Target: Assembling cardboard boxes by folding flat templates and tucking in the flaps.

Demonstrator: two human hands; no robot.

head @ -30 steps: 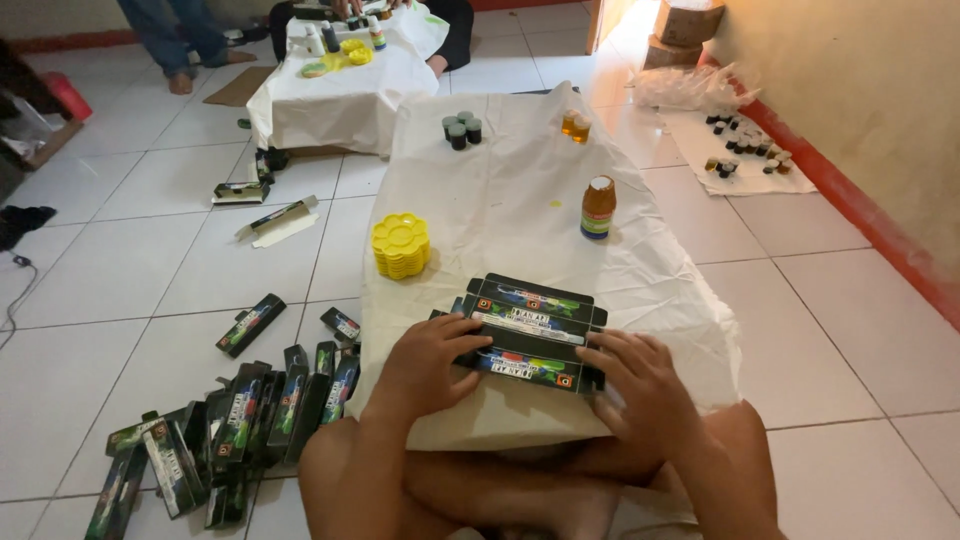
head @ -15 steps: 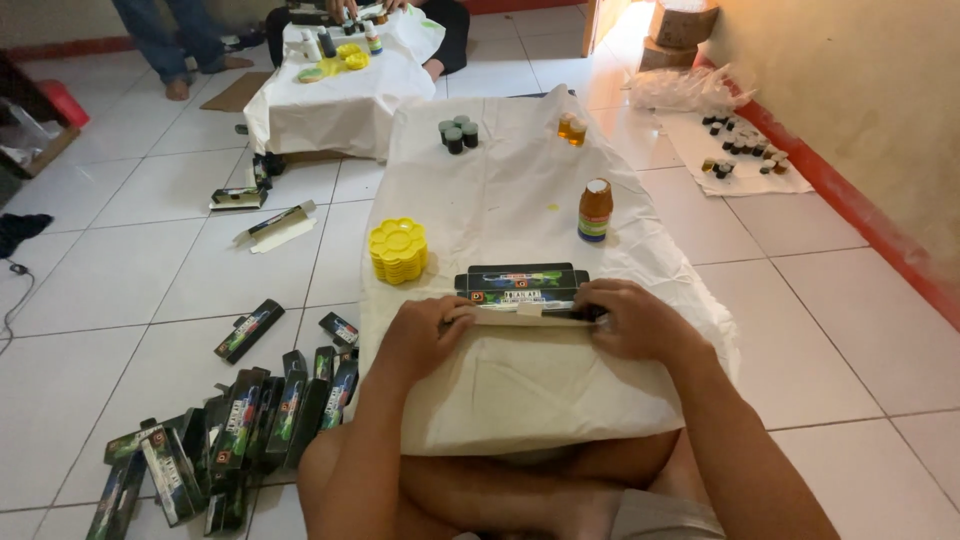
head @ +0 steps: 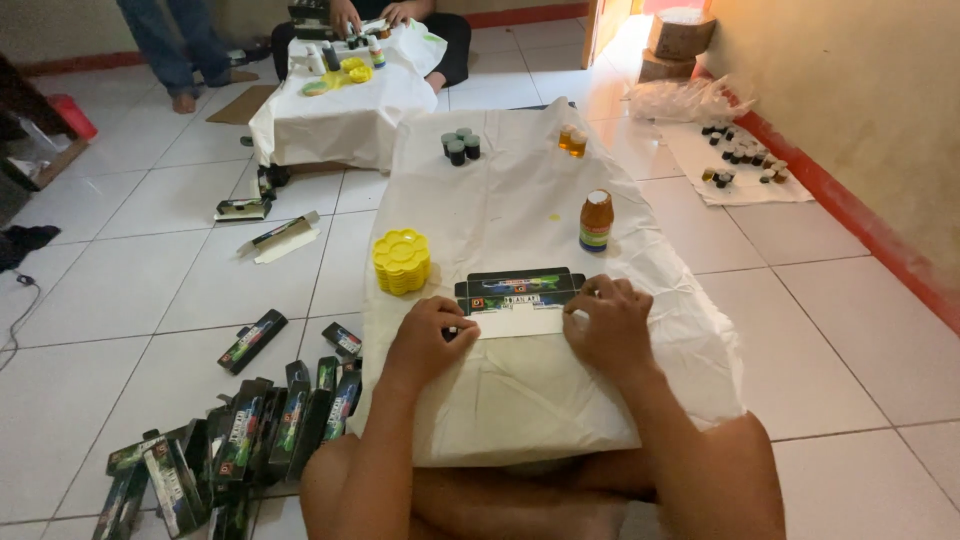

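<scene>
A flat, unfolded black carton with coloured print lies on the white-covered low table right in front of me. My left hand presses on the carton's left end, fingers curled over its edge. My right hand rests on its right end, fingers spread over the white flap. Both hands hold the carton down against the table. A stack of yellow flower-shaped palettes stands just left of the carton. An orange-brown bottle with a white cap stands behind it to the right.
Several black cartons lie heaped on the tiled floor at my left. Dark small jars and two orange jars sit at the table's far end. Beyond, another person's hands work at a second white table. More jars on a sheet lie by the right wall.
The stack of cartons I held near the table's front edge has been set flat farther from me. Both hands have moved forward with it and now press on its ends.
</scene>
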